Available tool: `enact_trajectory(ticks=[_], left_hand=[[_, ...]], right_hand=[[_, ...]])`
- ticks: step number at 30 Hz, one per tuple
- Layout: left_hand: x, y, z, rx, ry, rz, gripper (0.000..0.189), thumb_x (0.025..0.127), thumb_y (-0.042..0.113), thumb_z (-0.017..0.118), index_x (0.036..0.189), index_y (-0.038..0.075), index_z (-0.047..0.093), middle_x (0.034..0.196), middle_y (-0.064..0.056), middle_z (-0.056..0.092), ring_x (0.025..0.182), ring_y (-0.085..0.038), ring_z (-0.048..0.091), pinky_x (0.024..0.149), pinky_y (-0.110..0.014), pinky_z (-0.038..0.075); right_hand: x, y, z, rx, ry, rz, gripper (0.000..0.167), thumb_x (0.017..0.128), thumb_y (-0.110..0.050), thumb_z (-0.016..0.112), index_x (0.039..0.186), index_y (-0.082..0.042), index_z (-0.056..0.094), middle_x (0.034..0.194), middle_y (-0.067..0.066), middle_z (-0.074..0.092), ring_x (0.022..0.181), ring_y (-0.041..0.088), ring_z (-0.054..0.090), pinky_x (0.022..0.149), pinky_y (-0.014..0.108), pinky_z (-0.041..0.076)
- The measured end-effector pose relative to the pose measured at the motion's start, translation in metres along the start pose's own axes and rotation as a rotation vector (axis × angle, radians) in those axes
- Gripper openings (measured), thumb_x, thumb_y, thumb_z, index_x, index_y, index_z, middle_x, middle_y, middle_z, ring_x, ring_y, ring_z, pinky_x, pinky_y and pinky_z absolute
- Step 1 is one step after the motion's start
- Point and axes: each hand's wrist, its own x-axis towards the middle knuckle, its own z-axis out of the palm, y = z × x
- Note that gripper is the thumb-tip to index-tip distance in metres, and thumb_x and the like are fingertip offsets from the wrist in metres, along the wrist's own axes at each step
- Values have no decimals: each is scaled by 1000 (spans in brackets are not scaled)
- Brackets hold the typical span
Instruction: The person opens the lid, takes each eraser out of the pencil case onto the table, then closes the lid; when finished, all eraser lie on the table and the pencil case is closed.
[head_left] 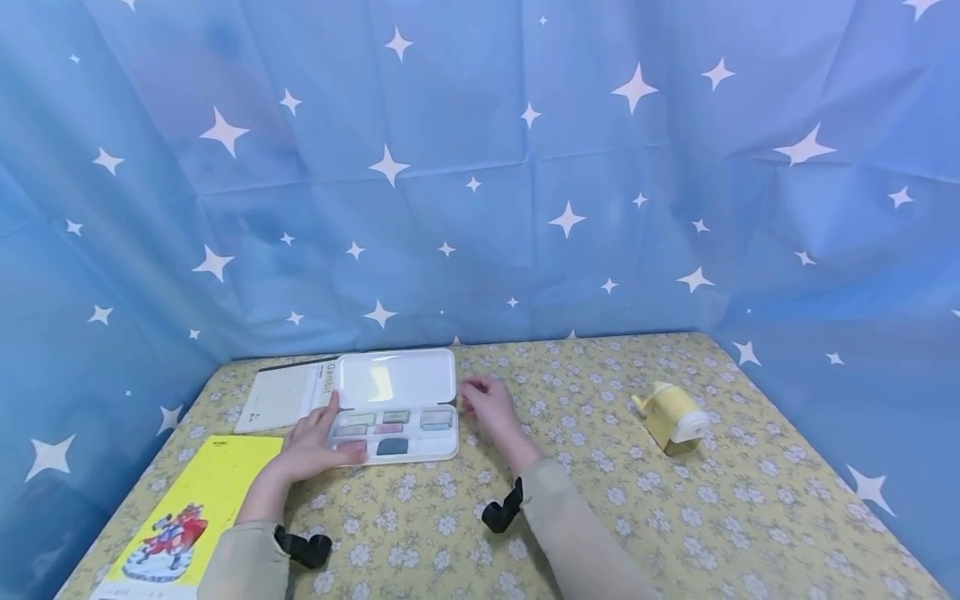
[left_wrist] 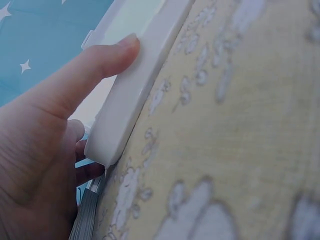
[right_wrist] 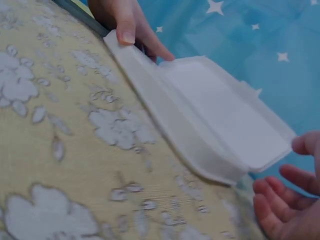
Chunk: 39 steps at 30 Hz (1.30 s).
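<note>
A white paint box (head_left: 433,447) lies with its lid (head_left: 420,379) raised at the back. Several small colour pans sit inside, among them a dark blue-grey pan (head_left: 392,447) and a pink pan (head_left: 388,428). My left hand (head_left: 311,446) grips the box's left end, its thumb (left_wrist: 120,54) over the front rim and its other fingers round the side, partly hidden. At the right end, my right hand (head_left: 491,408) is beside the lid, fingers loosely bent. One fingertip (right_wrist: 302,143) appears to touch the lid's corner; no hold shows.
A yellow booklet (head_left: 225,492) with a printed figure lies at the left front. Behind it, a white lined notepad (head_left: 281,396) reaches up to the paint box. A yellow and white pencil sharpener (head_left: 670,414) with a crank stands on the flowered tablecloth (head_left: 585,508) to the right.
</note>
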Motion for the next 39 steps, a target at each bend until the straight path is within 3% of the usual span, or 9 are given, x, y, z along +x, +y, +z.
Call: enact_trajectory(ticks=[5,12,19,24,28,33,39], left_hand=[[0,0,-1,-3,2,-3,121,76,60,73,156,8,-3,153,-31,14,137,-55,11,104,-72,6],[3,-1,1,-6,-1,2,122,75,60,73,156,10,-4,153,-30,14,137,-55,10,104,-72,7],[4,-3,1,3,-1,2,123,75,61,73,156,10,-4,153,-30,15,136,-54,12,104,-72,9],[3,-4,0,1,1,-8,121,76,61,72,156,10,-4,153,-30,14,137,-54,11,104,-72,8],[2,-5,1,-2,0,-12,122,76,61,72,156,10,-4,153,-30,14,137,-54,11,103,-72,9],[2,-6,1,1,0,-12,121,77,61,71,156,11,-4,153,-30,14,136,-54,11,103,-73,10],[1,-4,0,-4,-5,-12,120,77,61,71,156,11,-4,154,-30,13,136,-55,10,104,-72,8]], right_hand=[[0,-13,-5,-142,-95,-48,31,95,-23,63,118,-2,65,103,9,64,87,21,64,79,39,54],[7,-31,-19,-406,-330,-180,22,92,-13,65,114,-7,69,98,3,64,86,17,60,73,35,52],[19,-46,-24,-565,-619,-272,28,89,-3,67,116,-9,69,106,5,66,94,15,62,78,30,52],[26,-48,-18,-690,-786,-319,33,89,1,64,120,-10,68,107,6,63,68,11,50,63,26,45],[29,-47,-11,-793,-834,-350,38,88,4,63,122,-13,67,102,5,62,58,11,41,57,24,40],[29,-49,-4,-918,-845,-373,48,84,8,63,123,-19,67,94,4,58,67,9,43,57,22,38],[30,-52,2,-988,-871,-366,52,82,12,61,121,-23,69,84,5,50,64,11,34,56,23,30]])
